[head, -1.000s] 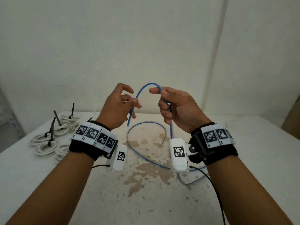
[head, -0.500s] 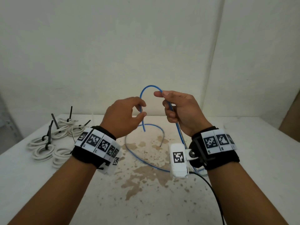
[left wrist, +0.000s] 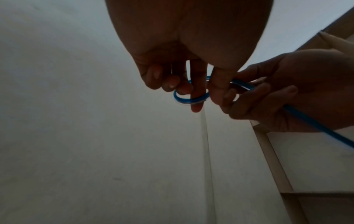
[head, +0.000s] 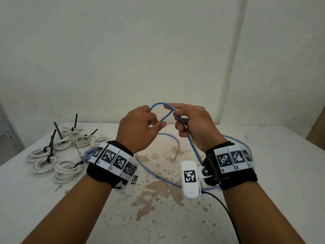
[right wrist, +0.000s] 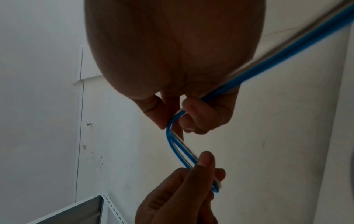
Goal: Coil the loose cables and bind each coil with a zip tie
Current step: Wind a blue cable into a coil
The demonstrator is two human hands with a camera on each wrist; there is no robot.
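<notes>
Near the bench's (head: 263, 173) left edge lie white rope-like cable coils (head: 58, 155) bound with black zip ties. Mid-air, the left hand (head: 139, 127) pinches a thin blue cable's (head: 191, 150) first small loop — the right hand (head: 191, 125) grips the crossing to keep it closed, slack trailing benchward.

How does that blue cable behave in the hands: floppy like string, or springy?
Probably springy. The blue cable holds a smooth raised arch between the left hand and right hand instead of drooping. Its slack lies in broad curves on the table, so it may spring open if released. It looks thin and light, likely easy to lift.
</notes>
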